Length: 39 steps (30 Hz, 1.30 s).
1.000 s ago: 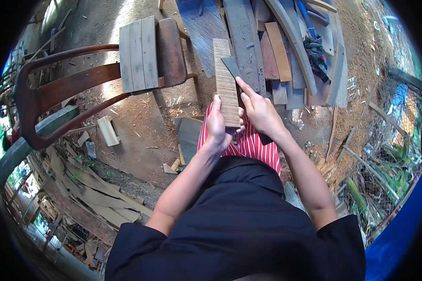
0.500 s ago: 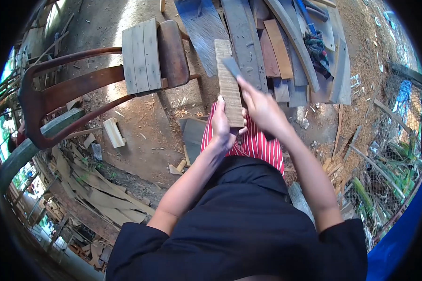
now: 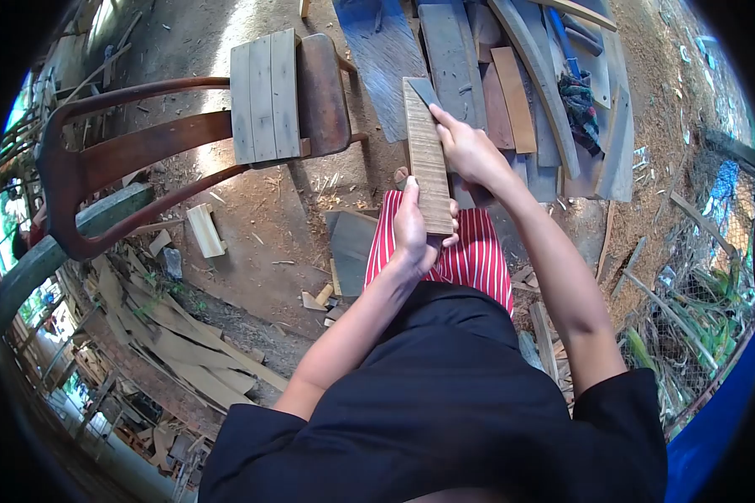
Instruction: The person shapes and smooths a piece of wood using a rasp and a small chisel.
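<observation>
A narrow wooden board [image 3: 430,155] with pale, banded grain stands lengthwise over the lap. My left hand [image 3: 411,220] is wrapped around its lower end, thumb on the left edge and fingertips showing at the right. In my closed right hand [image 3: 471,153] is a flat-bladed hand tool [image 3: 422,91]; its grey blade lies across the board's top end. A dark part of the tool shows below that hand, and the rest of its grip is hidden by the fingers.
A wooden chair [image 3: 155,138] lies on its back at left, loose slats [image 3: 264,96] on it. Several planks [image 3: 453,59] are piled ahead, with a dark patterned cloth [image 3: 579,109] at right. Wood scraps [image 3: 205,230] and shavings litter the dirt floor.
The blade has moved up the board to its top end, and my right hand has risen with it. My left hand keeps its hold; the whole view has shifted slightly.
</observation>
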Each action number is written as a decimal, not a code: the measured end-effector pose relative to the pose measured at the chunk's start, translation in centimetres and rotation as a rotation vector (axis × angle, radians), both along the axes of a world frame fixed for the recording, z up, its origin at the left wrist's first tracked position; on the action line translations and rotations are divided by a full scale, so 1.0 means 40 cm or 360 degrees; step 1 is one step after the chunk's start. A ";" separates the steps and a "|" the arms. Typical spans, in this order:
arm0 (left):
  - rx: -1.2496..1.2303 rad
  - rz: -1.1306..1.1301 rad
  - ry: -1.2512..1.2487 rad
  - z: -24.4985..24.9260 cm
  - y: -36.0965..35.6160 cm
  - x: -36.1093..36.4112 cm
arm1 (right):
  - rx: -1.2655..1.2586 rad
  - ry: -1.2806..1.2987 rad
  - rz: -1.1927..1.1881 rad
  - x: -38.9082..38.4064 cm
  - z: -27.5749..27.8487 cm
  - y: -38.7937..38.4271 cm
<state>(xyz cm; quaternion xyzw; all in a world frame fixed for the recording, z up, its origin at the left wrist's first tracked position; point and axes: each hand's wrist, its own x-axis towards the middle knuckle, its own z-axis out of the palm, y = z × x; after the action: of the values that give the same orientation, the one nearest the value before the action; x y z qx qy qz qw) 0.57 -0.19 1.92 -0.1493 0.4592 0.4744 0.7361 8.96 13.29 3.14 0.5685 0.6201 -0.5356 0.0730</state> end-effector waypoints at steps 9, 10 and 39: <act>-0.0017 0.0038 -0.0077 -0.014 -0.009 0.003 | -0.0159 -0.0131 0.0118 -0.012 0.045 0.005; 0.0003 0.0064 -0.0129 -0.009 -0.004 0.000 | -0.0072 -0.0130 0.0119 -0.021 0.029 0.010; -0.0009 0.0192 -0.0097 -0.021 -0.016 0.026 | -0.0046 -0.0153 0.0106 0.017 0.026 0.012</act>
<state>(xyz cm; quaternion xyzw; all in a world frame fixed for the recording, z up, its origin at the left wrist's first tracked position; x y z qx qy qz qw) 1.61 -0.82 1.08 -0.1931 0.4281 0.5117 0.7194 9.64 13.77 4.18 0.5716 0.6267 -0.5138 0.1287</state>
